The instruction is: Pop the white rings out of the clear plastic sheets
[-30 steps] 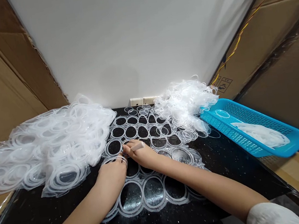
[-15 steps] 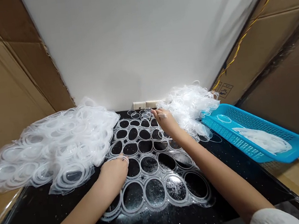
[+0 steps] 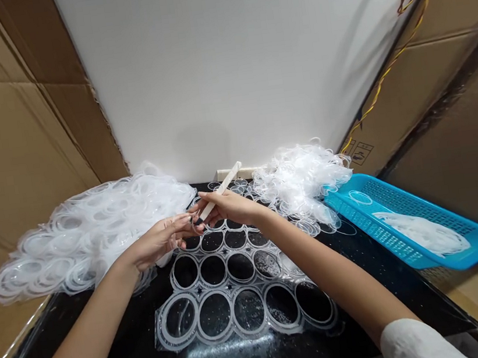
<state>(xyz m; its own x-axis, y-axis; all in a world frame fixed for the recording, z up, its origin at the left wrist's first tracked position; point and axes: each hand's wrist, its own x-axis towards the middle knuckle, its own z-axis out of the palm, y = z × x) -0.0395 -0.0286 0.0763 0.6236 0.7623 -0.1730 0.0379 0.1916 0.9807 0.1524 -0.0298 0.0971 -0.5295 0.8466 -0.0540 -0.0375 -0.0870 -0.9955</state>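
My right hand (image 3: 231, 206) is closed around a slim white stick-like tool (image 3: 230, 177) with a dark lower tip, its pale end pointing up and to the right. Just left of it, my left hand (image 3: 159, 240) pinches a thin clear plastic piece by the tool's tip; its exact shape is partly hidden by the fingers. Below both hands, a clear plastic sheet of joined rings (image 3: 244, 284) lies flat in rows on the black tabletop (image 3: 124, 347). The hands cover part of its far left side.
A heap of frosted ring sheets (image 3: 73, 230) is piled at the left. Loose thin rings and scraps (image 3: 298, 180) are heaped at the back right. A blue plastic basket (image 3: 464, 255) holding white rings stands at the right. Cardboard (image 3: 8, 133) and a white wall (image 3: 225, 75) enclose the table.
My left hand has lifted from the ring sheet and moved up and away. My right hand has come left from the scrap pile with the white tool, and both hands now meet above the sheet.
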